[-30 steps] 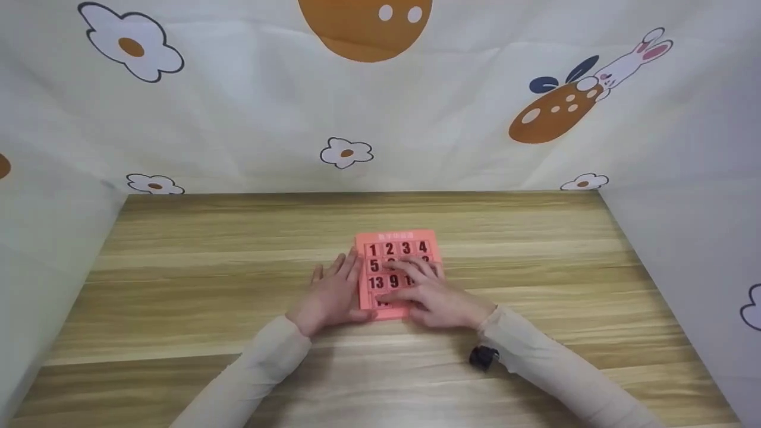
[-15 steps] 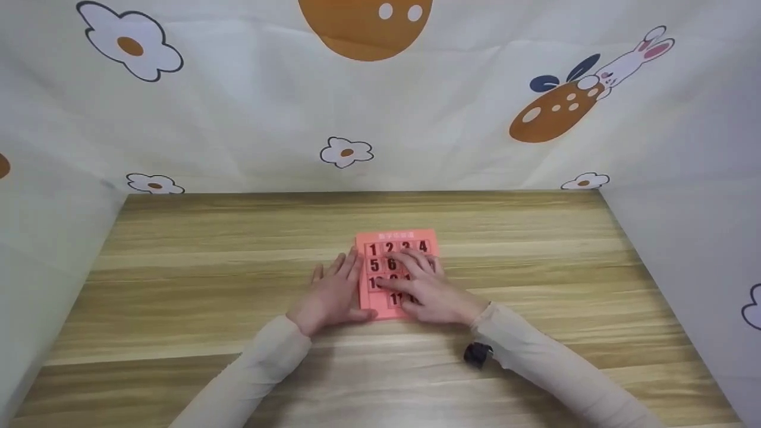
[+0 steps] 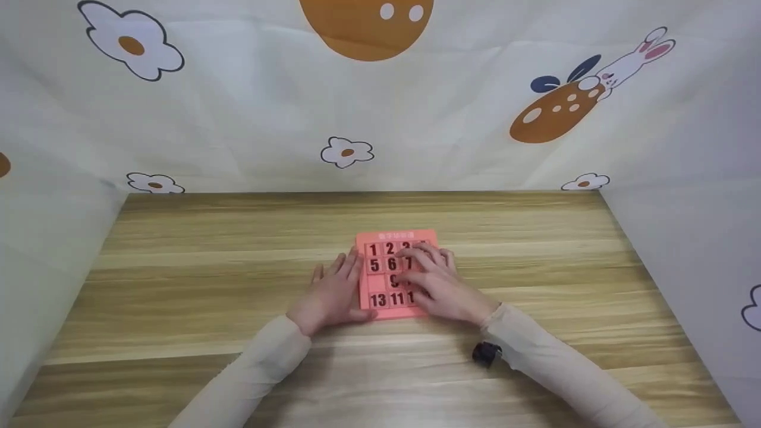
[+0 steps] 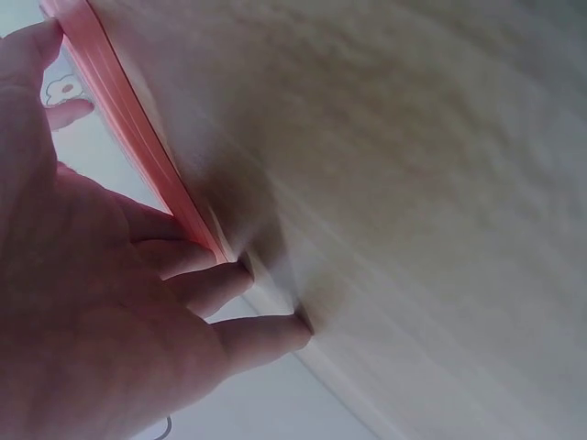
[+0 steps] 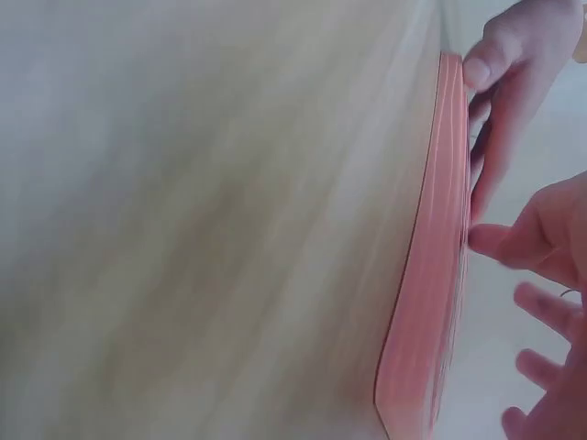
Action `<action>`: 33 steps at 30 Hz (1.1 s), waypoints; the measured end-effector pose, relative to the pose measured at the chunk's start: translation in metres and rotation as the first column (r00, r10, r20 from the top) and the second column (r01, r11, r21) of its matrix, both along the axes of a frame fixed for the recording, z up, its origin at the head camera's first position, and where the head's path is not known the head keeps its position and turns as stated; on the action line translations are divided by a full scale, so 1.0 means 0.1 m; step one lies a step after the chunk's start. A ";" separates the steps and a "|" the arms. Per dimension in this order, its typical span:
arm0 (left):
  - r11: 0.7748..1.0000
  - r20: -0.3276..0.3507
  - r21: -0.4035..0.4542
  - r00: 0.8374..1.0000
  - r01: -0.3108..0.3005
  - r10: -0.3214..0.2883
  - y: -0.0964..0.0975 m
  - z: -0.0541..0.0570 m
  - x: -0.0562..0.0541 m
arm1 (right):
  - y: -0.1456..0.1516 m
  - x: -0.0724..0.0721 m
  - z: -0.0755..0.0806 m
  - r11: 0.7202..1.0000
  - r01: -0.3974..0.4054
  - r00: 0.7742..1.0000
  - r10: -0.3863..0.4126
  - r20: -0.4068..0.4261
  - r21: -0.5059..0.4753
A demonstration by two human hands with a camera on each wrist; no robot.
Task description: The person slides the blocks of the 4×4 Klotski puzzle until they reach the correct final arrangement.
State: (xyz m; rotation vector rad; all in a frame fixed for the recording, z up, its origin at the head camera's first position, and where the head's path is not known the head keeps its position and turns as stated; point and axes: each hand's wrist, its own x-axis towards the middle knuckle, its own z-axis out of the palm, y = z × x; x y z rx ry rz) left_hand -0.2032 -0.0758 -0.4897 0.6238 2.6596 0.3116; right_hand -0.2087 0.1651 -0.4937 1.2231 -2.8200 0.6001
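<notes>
A pink number sliding puzzle (image 3: 397, 236) lies on the table, its tiles printed in dark numerals. The tile 13 (image 3: 378, 300) sits at the bottom left, with the tile 11 (image 3: 396, 298) beside it and a vacant slot above 13. My left hand (image 3: 326, 299) rests along the puzzle's left side with straight fingers; its thumb (image 4: 26, 46) touches the near left corner. Over the right part of the tiles hovers my right hand (image 3: 446, 285), fingers loosely bent and spread, hiding several numerals. In the right wrist view one of its fingertips (image 5: 481, 240) meets the puzzle's top face.
The wood-grain table (image 3: 226, 238) spreads around the puzzle. Pale cloth walls (image 3: 250, 107) printed with flowers and a rabbit stand at the back and both sides. A small black object (image 3: 486, 354) hangs at the right sleeve's cuff.
Tile 11 has slid right from the bottom-left corner, then tile 13 has slid down into that corner. My right hand has shifted up, then right. The left hand has stayed put.
</notes>
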 end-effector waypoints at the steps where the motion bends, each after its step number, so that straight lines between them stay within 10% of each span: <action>1: 1.000 -0.001 -0.003 1.000 0.001 -0.001 0.00 0.00 0.00 | 0.00 -0.01 0.01 1.000 0.000 1.000 0.000 0.004 0.010; 33: 1.000 0.011 0.023 1.000 0.001 -0.001 -0.01 0.00 -0.01 | -0.02 -0.02 0.05 0.989 -0.058 0.996 0.049 0.070 0.137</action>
